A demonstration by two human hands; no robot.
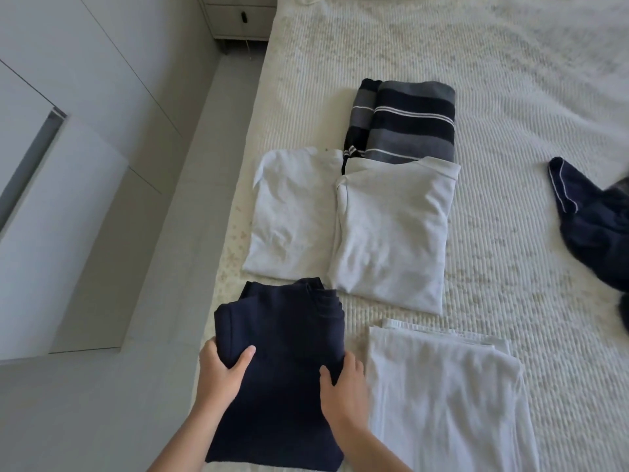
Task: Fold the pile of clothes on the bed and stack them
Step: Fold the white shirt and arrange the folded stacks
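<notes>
Cream ribbed bedding covers the bed (510, 97), which fills the right side of the view, with pale grey floor (102, 403) and a white wardrobe (68, 131) off to the left of the hands and a bedside drawer unit (238, 18) far beyond them.

Both hands hold a folded navy garment (286, 369) at the near edge of the bed. The left hand (221, 369) grips its left edge, thumb on top and fingers tucked out of sight underneath. The right hand (343, 390) holds its right edge, thumb lying on the cloth and the fingers curled over the side.

Just to the right of the right hand lies a folded white cloth (442, 403), close beside the navy garment. Beyond the hands, two folded light grey tops sit side by side: the left one (292, 216) and the right one (391, 233), whose edge overlaps the left one. Further out, touching the far edge of the right grey top, is a folded striped garment (405, 120) in black, grey and thin white lines. Well apart, far to the right of the hands, an unfolded dark navy piece with a white line (592, 226) lies crumpled at the picture's edge.
</notes>
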